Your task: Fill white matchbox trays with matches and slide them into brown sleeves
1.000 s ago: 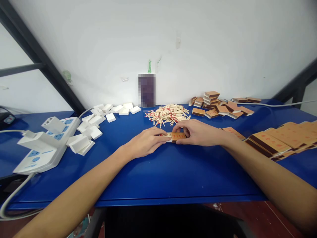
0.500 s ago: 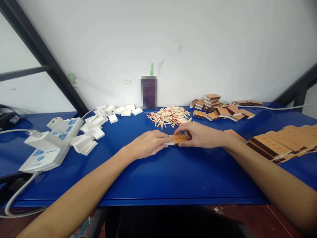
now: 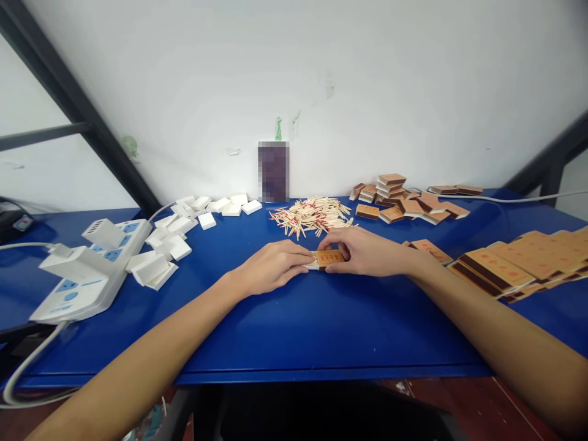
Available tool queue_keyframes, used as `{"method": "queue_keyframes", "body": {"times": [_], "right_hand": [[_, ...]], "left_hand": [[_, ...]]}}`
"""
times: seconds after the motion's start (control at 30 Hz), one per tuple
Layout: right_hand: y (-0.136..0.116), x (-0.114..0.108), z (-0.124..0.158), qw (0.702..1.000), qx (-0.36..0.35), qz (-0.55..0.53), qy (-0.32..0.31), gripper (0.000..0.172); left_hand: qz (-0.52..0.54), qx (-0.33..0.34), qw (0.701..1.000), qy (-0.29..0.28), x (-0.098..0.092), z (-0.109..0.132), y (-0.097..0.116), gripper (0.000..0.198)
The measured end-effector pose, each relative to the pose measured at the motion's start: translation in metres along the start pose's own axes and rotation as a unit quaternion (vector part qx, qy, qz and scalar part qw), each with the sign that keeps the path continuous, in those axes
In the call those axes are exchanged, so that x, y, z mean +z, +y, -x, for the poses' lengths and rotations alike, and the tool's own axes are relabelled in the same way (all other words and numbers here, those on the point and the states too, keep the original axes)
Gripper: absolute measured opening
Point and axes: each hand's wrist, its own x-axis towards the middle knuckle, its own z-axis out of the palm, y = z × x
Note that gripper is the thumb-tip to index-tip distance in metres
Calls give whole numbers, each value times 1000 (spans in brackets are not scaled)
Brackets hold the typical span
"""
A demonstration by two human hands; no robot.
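Between my hands, low over the blue table, is an orange-brown matchbox sleeve (image 3: 329, 258) with a white tray (image 3: 312, 264) partly inside it; match sticks show in the tray. My right hand (image 3: 356, 250) grips the sleeve between thumb and fingers. At the tray's left end, my left hand (image 3: 278, 265) is closed on it with thumb and fingers. Just behind, a loose heap of red-tipped matches (image 3: 316, 214) lies on the table.
White empty trays (image 3: 179, 225) are scattered at the left, beside a white power strip (image 3: 98, 269) with plugs. Matchbox sleeves (image 3: 411, 205) are piled at the back right, and rows of matchboxes (image 3: 509, 263) lie at the right. A pixelated dark rectangle (image 3: 274, 171) stands against the wall.
The whole view has shifted slightly, so things appear a little further left. Both hands keep their hold on the sleeve and tray, with little visible change between them.
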Motion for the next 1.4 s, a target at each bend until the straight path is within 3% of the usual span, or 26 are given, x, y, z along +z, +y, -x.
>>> {"method": "queue_keyframes", "body": {"times": [0.23, 0.8, 1.4], "right_hand": [[1, 3, 0, 1000, -7, 10, 15, 36], [-2, 3, 0, 1000, 5, 8, 9, 36], [-1, 0, 1, 1000, -3, 4, -1, 36]], "left_hand": [[53, -22, 998, 2, 1, -1, -3, 27], [62, -30, 998, 10, 1, 0, -4, 25], [-44, 22, 999, -11, -5, 0, 0, 29]]}}
